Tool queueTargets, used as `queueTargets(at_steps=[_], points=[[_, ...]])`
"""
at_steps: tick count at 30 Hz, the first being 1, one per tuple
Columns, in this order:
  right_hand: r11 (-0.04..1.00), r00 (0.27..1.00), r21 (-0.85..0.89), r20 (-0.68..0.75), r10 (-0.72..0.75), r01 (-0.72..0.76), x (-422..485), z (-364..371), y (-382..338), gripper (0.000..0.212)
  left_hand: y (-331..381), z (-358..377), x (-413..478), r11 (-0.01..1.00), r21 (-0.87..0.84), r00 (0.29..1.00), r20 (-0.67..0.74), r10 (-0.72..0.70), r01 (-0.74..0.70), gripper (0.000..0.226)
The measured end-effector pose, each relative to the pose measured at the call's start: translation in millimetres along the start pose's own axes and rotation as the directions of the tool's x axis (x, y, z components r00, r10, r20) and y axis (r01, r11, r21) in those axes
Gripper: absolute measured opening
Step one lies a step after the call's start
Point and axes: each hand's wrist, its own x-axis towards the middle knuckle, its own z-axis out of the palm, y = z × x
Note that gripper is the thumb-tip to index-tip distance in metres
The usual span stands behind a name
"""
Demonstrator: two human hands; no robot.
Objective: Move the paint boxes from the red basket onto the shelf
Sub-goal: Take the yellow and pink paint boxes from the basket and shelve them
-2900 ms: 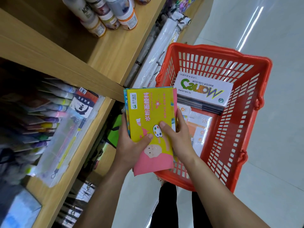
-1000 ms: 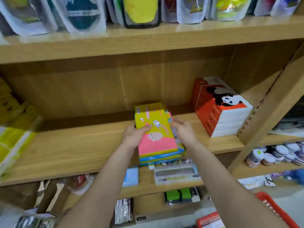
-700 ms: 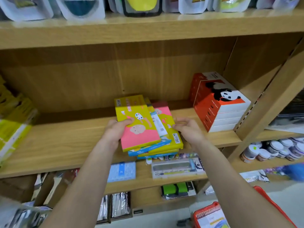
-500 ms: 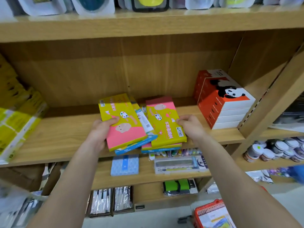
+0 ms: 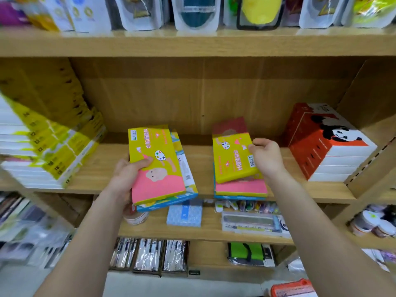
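— Looking at the middle shelf [image 5: 102, 168], what are the two hands doing?

— Both are busy with paint boxes. The left hand [image 5: 124, 179] is gripping a small stack [image 5: 158, 168] by its left edge, thumb lying on the yellow and pink cover and fingers [image 5: 128, 207] wrapping underneath. That stack is tilting and its near end is hanging out past the front lip of the shelf.

— And the other side?

— The right hand [image 5: 267, 157] is resting at the right edge of a second stack [image 5: 235, 163], fingers curling loosely against the top yellow box. I cannot tell whether they are actually pinching it or only touching. The top box is sitting slightly skewed on the ones beneath, and that stack is lying flat on the shelf board.

— How are the two stacks sitting relative to each other?

— Side by side with bare wood showing between them.

— What is flanking them?

— A pile of orange and white boxes with a panda [image 5: 330, 144] is standing to the right, near the right hand but apart from it. Yellow and white boxes [image 5: 49, 151] are stacking up at the left end, blurred.

— Where is the red basket?

— Only a corner of it [image 5: 293, 289] is peeking in at the bottom edge, below the right forearm. What is lying in it is too blurred to tell.
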Motion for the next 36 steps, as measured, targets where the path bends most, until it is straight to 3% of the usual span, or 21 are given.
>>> queueTargets(at_steps=[5,7,10,13,16,20,21,24,25,27,31,36], points=[[0.949,0.994,-0.314,-0.101,-0.044,0.010,-9.6,-24.3,35.1,0.021,-12.5,7.3,-1.1,1.000,-0.016,0.997,0.077,0.007,-0.005,0.030],[0.913,0.997,-0.408,-0.065,-0.038,0.009,-15.0,-30.3,39.7,0.029,-16.9,13.3,-0.4,1.000,-0.021,0.995,0.099,0.016,-0.014,0.028],[0.945,0.992,-0.321,0.079,0.095,-0.065,-25.9,-26.7,45.8,0.051,-20.4,16.7,2.1,1.000,-0.015,0.994,0.109,0.026,-0.024,0.028],[0.956,0.993,-0.291,0.098,0.064,-0.032,-30.0,-22.8,53.0,0.030,-23.1,13.6,3.3,1.000,-0.014,0.994,0.104,0.026,-0.025,0.030],[0.960,0.999,-0.280,0.020,0.040,-0.033,-29.8,-24.0,54.5,0.032,-28.3,13.7,2.4,1.000,-0.020,0.996,0.087,0.010,-0.008,0.029],[0.958,0.996,-0.276,-0.051,0.067,-0.078,-26.9,-30.2,55.3,0.077,-35.8,24.3,0.0,1.000,-0.015,0.993,0.121,-0.020,0.022,0.028],[0.961,0.994,-0.256,-0.031,0.102,-0.107,-25.5,-29.7,54.1,0.074,-37.7,27.7,-0.4,0.999,-0.017,0.991,0.132,-0.026,0.029,0.027],[0.968,0.988,-0.218,0.065,0.141,-0.124,-21.6,-25.4,49.4,0.015,-40.7,36.2,0.3,0.999,-0.007,0.985,0.171,-0.030,0.032,0.027],[0.972,0.990,-0.212,0.068,0.122,-0.106,-20.6,-23.0,49.0,0.016,-40.8,37.7,1.3,1.000,0.000,0.983,0.180,-0.030,0.031,0.027],[0.978,0.996,-0.194,0.039,0.084,-0.075,-19.3,-19.9,50.0,0.020,-39.3,36.8,5.6,0.999,0.003,0.981,0.190,-0.034,0.035,0.028],[0.977,1.000,-0.211,-0.021,0.019,-0.023,-22.2,-9.9,48.4,0.073,-33.6,20.4,19.0,1.000,-0.004,0.983,0.181,-0.028,0.029,0.029],[0.948,0.998,-0.312,0.022,-0.056,0.060,-25.9,17.9,30.0,0.070,-36.1,-4.6,30.1,0.998,0.000,0.986,0.157,-0.057,0.057,0.029]])
